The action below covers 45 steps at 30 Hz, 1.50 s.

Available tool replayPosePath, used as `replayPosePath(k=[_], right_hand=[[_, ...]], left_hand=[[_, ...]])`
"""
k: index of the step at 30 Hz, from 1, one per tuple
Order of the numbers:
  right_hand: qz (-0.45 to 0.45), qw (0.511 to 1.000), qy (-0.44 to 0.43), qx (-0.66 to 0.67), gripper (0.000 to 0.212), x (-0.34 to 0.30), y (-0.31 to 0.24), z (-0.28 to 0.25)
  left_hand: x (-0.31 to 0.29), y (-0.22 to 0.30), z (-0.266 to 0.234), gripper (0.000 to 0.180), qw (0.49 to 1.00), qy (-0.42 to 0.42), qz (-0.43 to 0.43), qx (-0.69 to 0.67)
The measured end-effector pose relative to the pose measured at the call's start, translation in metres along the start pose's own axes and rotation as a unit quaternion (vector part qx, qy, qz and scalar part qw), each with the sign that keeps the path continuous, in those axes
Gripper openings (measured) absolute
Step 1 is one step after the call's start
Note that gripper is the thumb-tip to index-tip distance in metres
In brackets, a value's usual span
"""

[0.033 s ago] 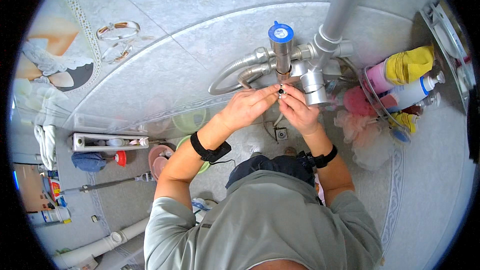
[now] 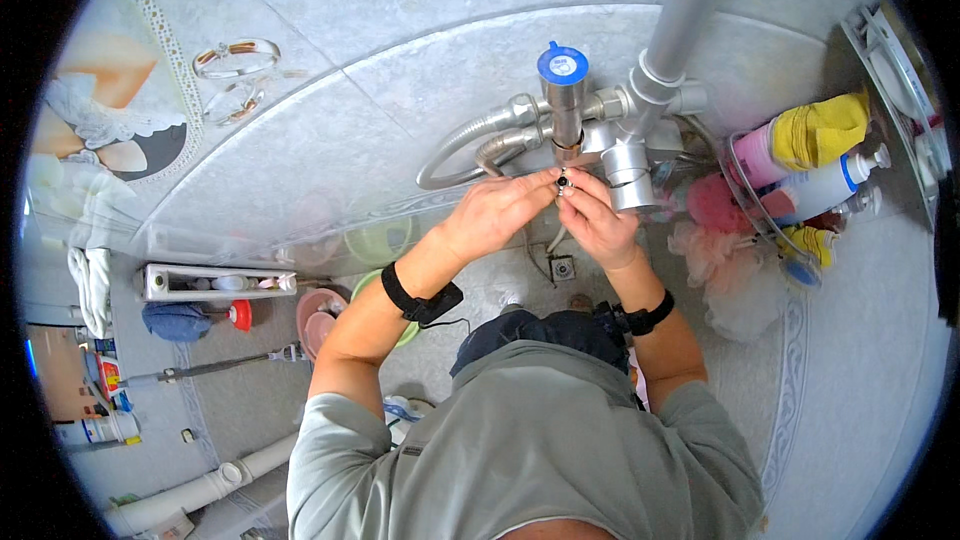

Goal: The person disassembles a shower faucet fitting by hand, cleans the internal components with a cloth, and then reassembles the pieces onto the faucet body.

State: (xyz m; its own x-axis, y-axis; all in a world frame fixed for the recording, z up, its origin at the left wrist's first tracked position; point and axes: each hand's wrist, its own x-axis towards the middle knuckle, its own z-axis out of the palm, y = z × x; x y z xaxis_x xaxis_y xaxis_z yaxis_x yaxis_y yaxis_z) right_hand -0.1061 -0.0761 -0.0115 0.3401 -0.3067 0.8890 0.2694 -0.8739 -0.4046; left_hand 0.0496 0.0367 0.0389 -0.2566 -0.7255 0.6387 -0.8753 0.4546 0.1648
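Both hands pinching a small dark fitting (image 2: pixel 563 181) just under the tap valve (image 2: pixel 566 105) — left hand (image 2: pixel 497 212) & right hand (image 2: pixel 597 217) fingertips closed on it; next, I reckon, seat it straight.

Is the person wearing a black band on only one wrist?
No, there is a black band on the left wrist and another on the right wrist, while both hands meet at the metal valve.

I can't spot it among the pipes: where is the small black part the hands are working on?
In the head view, the small black part sits just right of centre, pinched between the left hand and right hand, directly below the blue-capped valve.
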Motion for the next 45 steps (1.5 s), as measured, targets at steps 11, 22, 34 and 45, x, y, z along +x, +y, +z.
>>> replayPosePath(k=[11, 22, 34, 45], right_hand=[[0.074, 0.997, -0.006, 0.013, 0.025, -0.007, -0.001, 0.002], [0.061, 0.998, -0.006, 0.027, 0.033, -0.002, -0.007, 0.0], [-0.033, 0.999, -0.025, 0.0, 0.038, 0.002, 0.002, -0.006], [-0.033, 0.999, -0.039, -0.019, 0.031, 0.016, -0.01, -0.001]], left_hand=[[-0.003, 0.008, 0.007, 0.032, 0.999, 0.02, -0.003, 0.048], [0.002, 0.013, 0.004, 0.032, 0.998, 0.007, 0.012, 0.062], [0.0, 0.01, -0.001, 0.033, 0.999, -0.035, -0.018, 0.021], [0.005, 0.043, -0.01, 0.021, 0.934, 0.057, -0.351, -0.043]])
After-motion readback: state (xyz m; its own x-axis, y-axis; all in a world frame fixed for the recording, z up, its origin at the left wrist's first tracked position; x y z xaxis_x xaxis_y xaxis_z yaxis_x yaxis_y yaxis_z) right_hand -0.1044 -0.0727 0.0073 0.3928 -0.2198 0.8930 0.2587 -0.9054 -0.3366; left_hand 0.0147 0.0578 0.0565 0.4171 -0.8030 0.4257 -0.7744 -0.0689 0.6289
